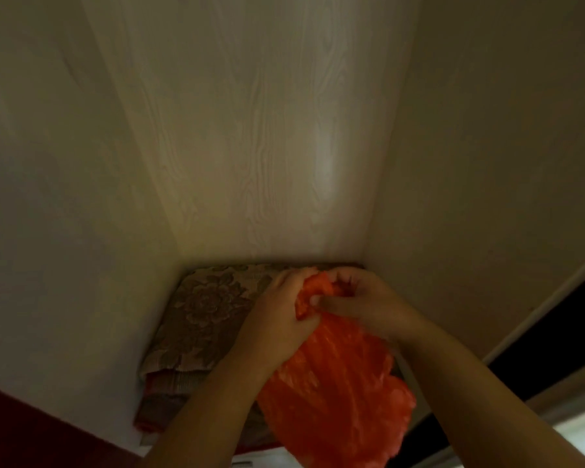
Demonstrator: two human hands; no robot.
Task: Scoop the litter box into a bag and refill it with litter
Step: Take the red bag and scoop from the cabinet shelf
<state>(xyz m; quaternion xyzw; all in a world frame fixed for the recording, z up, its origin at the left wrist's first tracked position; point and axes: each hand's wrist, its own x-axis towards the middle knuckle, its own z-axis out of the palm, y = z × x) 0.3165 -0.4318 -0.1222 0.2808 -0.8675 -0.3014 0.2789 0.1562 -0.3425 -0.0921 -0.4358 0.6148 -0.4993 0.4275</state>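
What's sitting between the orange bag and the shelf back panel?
In the head view, folded floral fabric lies under and behind the bag, reaching the wood-grain panel. Both hands, left and right, grip the bag's top.

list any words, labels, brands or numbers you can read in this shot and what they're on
None: no readable text shows in the head view.
The orange plastic bag, gripped at its top by the left hand and the right hand, shows only pale blurred marks, not legible.
The folded floral cloth bears a pattern, no lettering.
The wood-grain panel is bare.
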